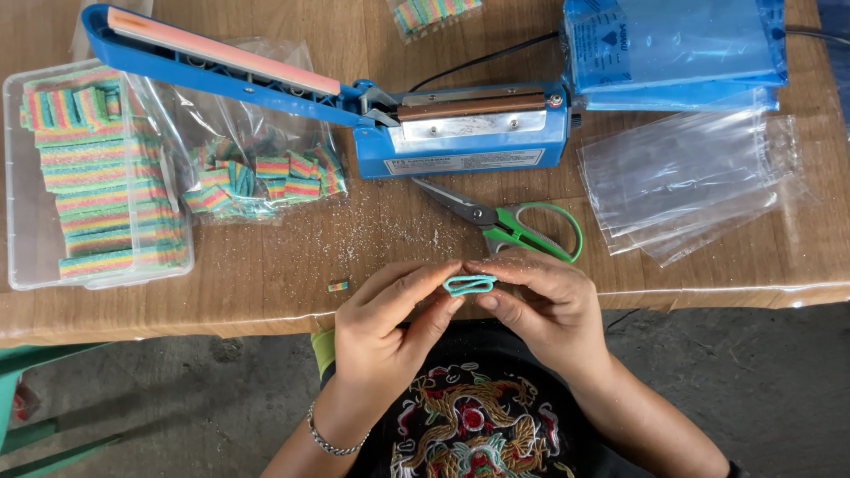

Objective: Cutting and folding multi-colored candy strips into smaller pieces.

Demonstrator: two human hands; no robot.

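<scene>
A: What are the hands doing?
B: Both meet just off the near edge of the wooden surface [266,292]. The left hand [385,323] and right hand [540,305] pinch a small teal strip [469,284] between them — fingers [416,281] closed on each end, it looks folded into a flat loop, held up clear of the wood, probably so it can be shaped.
A: And beyond the fingers?
B: Just past them lie green-handled scissors [522,226], blades pointing away to the left. Further out sits a blue heat sealer [460,133] with its arm raised.
A: Containers?
B: Far left of the fingers, a clear plastic tub [27,221] holds stacked rainbow-striped strips. Beside it, an open clear bag [257,173] holds cut pieces of the same. One stray piece [337,286] lies just left of the fingers. To the right — empty clear bags [691,186], fanned out, near a blue packet [673,53]
</scene>
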